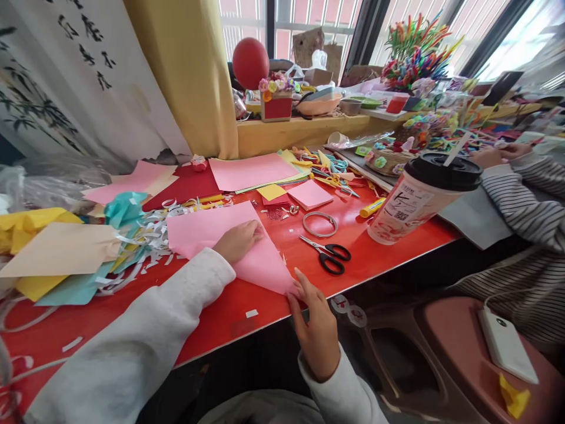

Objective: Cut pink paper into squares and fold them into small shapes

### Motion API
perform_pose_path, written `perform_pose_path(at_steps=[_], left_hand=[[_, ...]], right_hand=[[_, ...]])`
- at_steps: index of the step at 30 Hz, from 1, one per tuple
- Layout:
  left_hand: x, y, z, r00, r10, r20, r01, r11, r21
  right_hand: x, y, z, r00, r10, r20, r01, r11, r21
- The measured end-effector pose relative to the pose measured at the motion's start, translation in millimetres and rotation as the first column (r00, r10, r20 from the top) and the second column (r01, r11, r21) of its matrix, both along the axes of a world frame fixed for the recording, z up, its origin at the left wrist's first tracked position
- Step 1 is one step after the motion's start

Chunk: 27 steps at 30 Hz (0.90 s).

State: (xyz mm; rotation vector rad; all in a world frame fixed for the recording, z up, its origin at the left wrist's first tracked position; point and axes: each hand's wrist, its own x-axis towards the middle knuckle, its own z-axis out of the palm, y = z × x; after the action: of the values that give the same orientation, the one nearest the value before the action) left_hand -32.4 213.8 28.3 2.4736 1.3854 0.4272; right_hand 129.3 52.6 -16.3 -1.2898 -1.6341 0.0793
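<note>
A sheet of pink paper [207, 227] lies at a slant on the red table, and its near part looks folded over. My left hand [241, 240] rests on the sheet near its right edge, fingers bent together and holding it down. At the near right corner, my right hand [315, 324] pinches the paper between thumb and fingers. Black-handled scissors [329, 253] lie to the right of the sheet, blades slightly apart. Just behind them is a metal ring [320, 224]. Small pink squares [310, 194] and a yellow square [271, 192] lie beyond the paper.
A lidded drink cup [408, 203] stands at the right near the table edge. Paper shreds [163, 235] and coloured sheets [66, 250] cover the left side. More scissors [331, 165] lie at the back. A co-worker's striped sleeve [521, 200] is at right; a phone [507, 344] rests on a stool.
</note>
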Motion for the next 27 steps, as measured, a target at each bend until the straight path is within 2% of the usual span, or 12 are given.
perform_pose_path(at_steps=[6, 8, 12, 18, 27], left_hand=[[1, 2, 5.0, 1.000, 0.029, -0.001, -0.029, 0.999, -0.019], [2, 1, 6.7, 0.999, 0.035, -0.001, -0.035, 0.999, -0.008], [3, 3, 8.2, 0.999, 0.035, -0.024, -0.034, 0.998, 0.054], [4, 11, 4.2, 0.999, -0.016, -0.046, 0.020, 0.996, 0.083], [8, 15, 3.8, 0.998, 0.050, 0.036, -0.053, 0.995, 0.082]], right_hand=[[6, -1, 8.0, 0.984, 0.008, 0.180, 0.002, 0.998, -0.056], [11, 2, 13.7, 0.955, 0.097, 0.279, -0.088, 0.995, -0.048], [21, 12, 24.5, 0.838, 0.263, 0.478, -0.277, 0.960, -0.042], [31, 21, 28.0, 0.804, 0.314, 0.505, -0.319, 0.944, -0.080], [32, 20, 22.7, 0.793, 0.311, 0.524, -0.318, 0.945, -0.080]])
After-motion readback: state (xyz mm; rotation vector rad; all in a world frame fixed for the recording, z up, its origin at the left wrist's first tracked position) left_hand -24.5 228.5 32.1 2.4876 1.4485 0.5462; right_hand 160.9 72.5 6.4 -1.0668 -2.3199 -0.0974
